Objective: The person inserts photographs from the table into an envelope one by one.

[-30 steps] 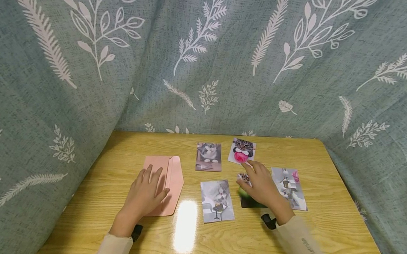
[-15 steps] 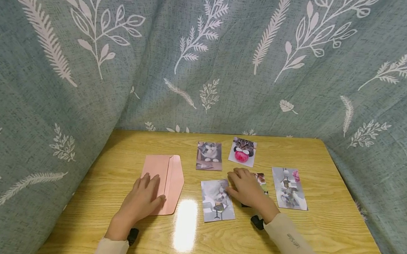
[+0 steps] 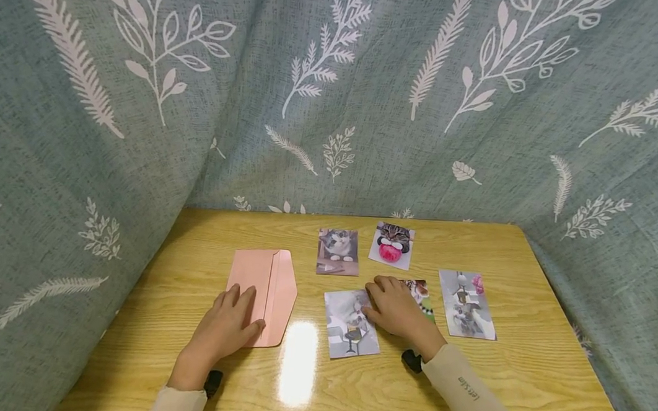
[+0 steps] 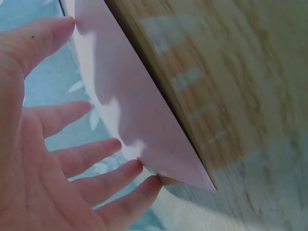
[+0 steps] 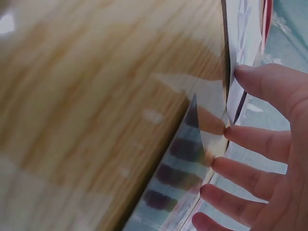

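My left hand lies over the lower left part of a pink envelope, whose pointed flap faces right. In the left wrist view its spread fingertips and thumb touch the envelope. My right hand is between two photo cards. Its thumb presses the upper right corner of a pale grey cat photo, while the straight fingers reach down at the table just beyond that corner. Partly hidden under the palm is a green-toned cat photo.
Behind are a photo of a grey-and-white cat and a tabby cat photo with a pink ball. A grey-white photo with a pink flower lies at the right. A leaf-patterned curtain surrounds the wooden table.
My right hand has moved left from above the green-toned photo to the pale grey cat photo's corner. My left hand has slid slightly toward the lower left on the envelope.
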### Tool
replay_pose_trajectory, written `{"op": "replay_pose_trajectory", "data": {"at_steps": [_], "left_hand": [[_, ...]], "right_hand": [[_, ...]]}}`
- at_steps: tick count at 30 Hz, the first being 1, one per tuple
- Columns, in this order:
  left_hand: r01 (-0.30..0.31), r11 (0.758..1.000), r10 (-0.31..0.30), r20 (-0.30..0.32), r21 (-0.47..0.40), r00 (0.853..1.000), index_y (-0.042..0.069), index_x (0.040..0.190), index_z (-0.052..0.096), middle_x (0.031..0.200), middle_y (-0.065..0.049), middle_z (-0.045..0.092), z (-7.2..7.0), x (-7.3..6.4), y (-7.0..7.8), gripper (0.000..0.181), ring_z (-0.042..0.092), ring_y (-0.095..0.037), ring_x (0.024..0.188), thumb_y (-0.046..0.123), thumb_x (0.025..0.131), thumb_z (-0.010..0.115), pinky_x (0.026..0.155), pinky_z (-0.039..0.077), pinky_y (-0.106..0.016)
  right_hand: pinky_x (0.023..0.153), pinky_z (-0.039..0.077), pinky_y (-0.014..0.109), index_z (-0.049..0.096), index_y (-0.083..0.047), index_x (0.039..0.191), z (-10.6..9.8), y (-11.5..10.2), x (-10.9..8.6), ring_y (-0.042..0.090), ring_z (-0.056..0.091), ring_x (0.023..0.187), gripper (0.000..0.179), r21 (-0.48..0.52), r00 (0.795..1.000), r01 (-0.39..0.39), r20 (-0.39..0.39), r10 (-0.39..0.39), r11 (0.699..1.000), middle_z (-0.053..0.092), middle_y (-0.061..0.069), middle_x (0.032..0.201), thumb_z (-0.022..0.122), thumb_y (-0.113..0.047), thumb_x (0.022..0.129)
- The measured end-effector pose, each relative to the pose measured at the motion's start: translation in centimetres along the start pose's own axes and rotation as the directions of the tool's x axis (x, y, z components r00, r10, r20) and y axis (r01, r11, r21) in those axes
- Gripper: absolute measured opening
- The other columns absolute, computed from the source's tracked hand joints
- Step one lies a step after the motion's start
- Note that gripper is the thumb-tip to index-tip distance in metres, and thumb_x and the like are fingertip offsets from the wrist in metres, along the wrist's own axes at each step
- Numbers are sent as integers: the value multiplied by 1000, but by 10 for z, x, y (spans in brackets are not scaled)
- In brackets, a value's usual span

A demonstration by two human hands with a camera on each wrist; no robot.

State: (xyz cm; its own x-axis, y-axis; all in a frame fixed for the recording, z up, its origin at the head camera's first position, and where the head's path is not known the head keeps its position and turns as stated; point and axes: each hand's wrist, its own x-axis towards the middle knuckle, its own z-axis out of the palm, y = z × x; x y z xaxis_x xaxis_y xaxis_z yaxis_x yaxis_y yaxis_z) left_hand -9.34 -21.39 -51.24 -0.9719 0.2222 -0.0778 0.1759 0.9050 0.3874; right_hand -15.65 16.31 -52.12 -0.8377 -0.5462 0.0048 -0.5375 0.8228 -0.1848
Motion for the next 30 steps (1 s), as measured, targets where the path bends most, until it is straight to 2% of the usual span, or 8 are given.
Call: {"op": "replay_pose_trajectory", "data": {"at_steps": [5,10,13,15,17,22,25,30], "left_hand": [[6,1000,-6,-10,-10,1000,0,152,38,152,-38,26,0,-1,-1,73,28,-59,137,35,95,67,101,34,-70],[11,1000,-12,-20,-23,1000,-1,151,39,152,-38,26,2,-1,-2,75,27,-58,137,37,94,69,102,34,-70],[15,1000,-15,-19,-22,1000,-2,151,39,152,-38,26,2,-2,-3,75,27,-58,137,38,94,68,103,33,-70],[17,1000,-17,-17,-22,1000,-2,151,39,152,-38,26,2,-2,-3,75,27,-58,137,38,94,68,103,33,-69],[17,1000,-17,-13,-21,1000,-2,151,39,152,-38,26,2,-2,-4,75,27,-58,137,38,94,68,103,33,-69],[20,1000,-20,-4,-19,1000,-1,151,40,152,-38,27,1,-2,-4,74,27,-58,137,37,94,68,103,33,-69],[27,999,-27,3,-23,1000,0,151,40,152,-37,27,0,-3,-4,74,26,-57,138,37,94,68,103,33,-69],[32,999,-31,17,-40,999,0,152,38,154,-36,25,-1,-3,-3,74,25,-56,139,39,95,67,104,32,-69]], "right_hand": [[101,41,58,58,-6,129,2,0,1,39,51,122,48,1,999,-8,-35,8,1000,55,18,130,70,-38,94],[96,45,51,58,-8,117,1,-2,3,35,55,113,39,56,996,-23,-89,27,998,59,13,116,76,-30,91],[89,47,46,59,-9,112,0,-3,5,30,57,104,31,158,992,-31,-115,49,987,60,8,107,76,-23,91],[83,49,42,59,-9,109,-1,-3,5,25,58,97,26,273,990,-35,-124,71,961,60,5,103,76,-18,91],[78,51,38,59,-9,106,-2,-2,6,20,60,91,21,404,987,-33,-133,94,914,61,4,100,74,-13,92],[63,53,32,57,-7,109,-7,-1,7,15,63,75,17,667,983,-27,-116,139,745,65,5,95,67,-9,96],[56,54,35,56,-4,117,-9,1,7,22,63,68,21,762,983,-50,-76,166,645,64,7,96,65,-11,98],[55,57,46,52,4,129,-13,3,10,39,62,64,33,867,983,-62,-34,183,494,62,14,95,61,-10,101]]}}
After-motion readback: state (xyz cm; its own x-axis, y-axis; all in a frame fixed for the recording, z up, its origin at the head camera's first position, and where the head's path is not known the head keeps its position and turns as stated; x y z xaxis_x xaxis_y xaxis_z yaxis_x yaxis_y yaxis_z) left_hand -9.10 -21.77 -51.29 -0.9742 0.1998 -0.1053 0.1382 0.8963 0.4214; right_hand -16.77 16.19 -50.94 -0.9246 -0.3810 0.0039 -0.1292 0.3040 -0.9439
